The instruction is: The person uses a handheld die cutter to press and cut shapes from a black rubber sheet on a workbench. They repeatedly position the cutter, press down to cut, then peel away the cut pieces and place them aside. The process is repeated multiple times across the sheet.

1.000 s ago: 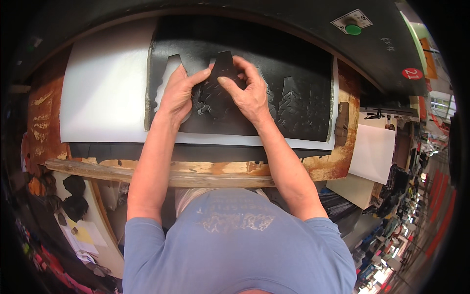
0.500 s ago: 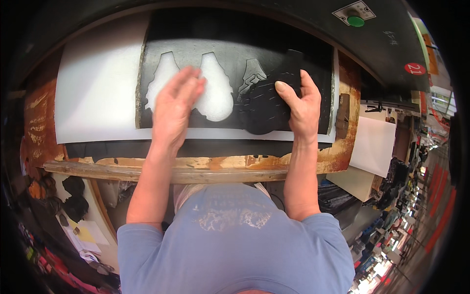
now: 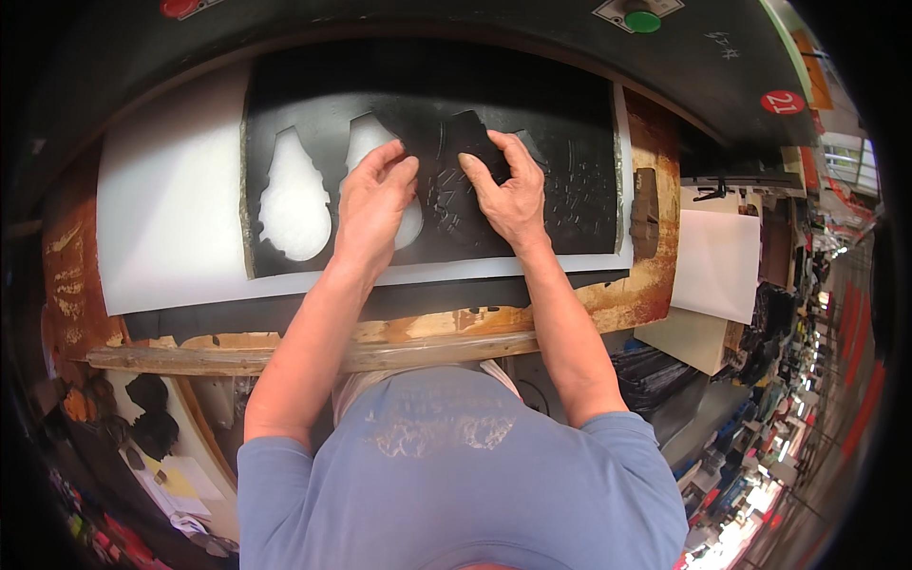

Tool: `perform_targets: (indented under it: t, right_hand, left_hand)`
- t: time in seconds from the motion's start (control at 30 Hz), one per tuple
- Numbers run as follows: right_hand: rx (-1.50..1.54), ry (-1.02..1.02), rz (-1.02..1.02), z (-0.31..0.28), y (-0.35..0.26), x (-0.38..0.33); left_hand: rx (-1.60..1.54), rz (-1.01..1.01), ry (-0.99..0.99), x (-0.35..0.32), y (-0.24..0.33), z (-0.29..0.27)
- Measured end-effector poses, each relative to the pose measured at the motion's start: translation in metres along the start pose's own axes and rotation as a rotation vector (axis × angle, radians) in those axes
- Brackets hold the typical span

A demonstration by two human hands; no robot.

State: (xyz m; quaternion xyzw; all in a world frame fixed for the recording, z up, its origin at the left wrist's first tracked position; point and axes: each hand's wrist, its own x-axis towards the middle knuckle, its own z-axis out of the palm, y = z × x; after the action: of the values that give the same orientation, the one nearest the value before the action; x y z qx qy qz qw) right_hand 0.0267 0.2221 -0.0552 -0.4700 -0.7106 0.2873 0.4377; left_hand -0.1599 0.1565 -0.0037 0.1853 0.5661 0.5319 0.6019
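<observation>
A black sheet [image 3: 313,85] lies over a white board, with pale shapes showing through two cutouts: a left cutout [image 3: 296,214] and a second cutout [image 3: 366,133]. My left hand [image 3: 370,209] hovers over the second, fingers curved and thumb a little apart, with nothing visible between them. My right hand [image 3: 513,195] has its thumb and fingers around a black cut piece [image 3: 467,133] with a narrow top and short slits. Black on black, the piece's lower outline is hard to make out. More slit marks show right of my right hand.
The white board [image 3: 171,190] extends left of the sheet on a worn wooden table with a wooden front rail [image 3: 190,361]. A dark machine beam with a green button [image 3: 643,21] and a red button [image 3: 179,8] spans the far side. White sheets [image 3: 717,261] stand at right.
My right hand and the black piece have moved left, toward the middle of the sheet. My left hand has shifted slightly right, closer to the right one. The view has also shifted.
</observation>
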Motion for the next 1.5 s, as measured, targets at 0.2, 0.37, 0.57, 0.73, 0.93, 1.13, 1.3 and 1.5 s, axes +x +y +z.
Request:
perform_targets:
  t: [0.2, 0.37, 0.57, 0.73, 0.93, 1.13, 1.3, 1.5]
  right_hand:
    - [0.001, 0.012, -0.093, -0.002, 0.002, 0.003]
    - [0.163, -0.187, 0.146, -0.016, -0.005, 0.006]
    - [0.240, -0.058, -0.006, -0.040, -0.038, -0.031]
    - [0.490, 0.059, 0.307, -0.108, -0.033, -0.015]
    - [0.094, -0.222, 0.371, -0.111, 0.025, 0.016]
    - [0.052, -0.111, 0.219, -0.094, 0.048, 0.000]
    - [0.056, -0.090, 0.130, -0.093, 0.051, -0.002]
    - [-0.110, -0.015, -0.058, -0.089, 0.058, -0.001]
  left_hand:
    - [-0.194, 0.042, -0.209, 0.021, -0.024, 0.013]
    - [-0.277, 0.113, -0.281, 0.028, -0.034, 0.008]
    - [0.070, 0.257, 0.153, -0.001, -0.028, -0.004]
    - [0.044, 0.275, 0.015, -0.030, -0.010, 0.002]
    - [-0.251, -0.172, -0.209, -0.011, -0.011, 0.050]
    - [-0.115, -0.207, -0.184, 0.003, -0.008, 0.060]
    - [-0.137, -0.107, -0.094, 0.009, -0.026, 0.086]
    - [-0.235, -0.023, -0.244, 0.026, -0.045, 0.081]
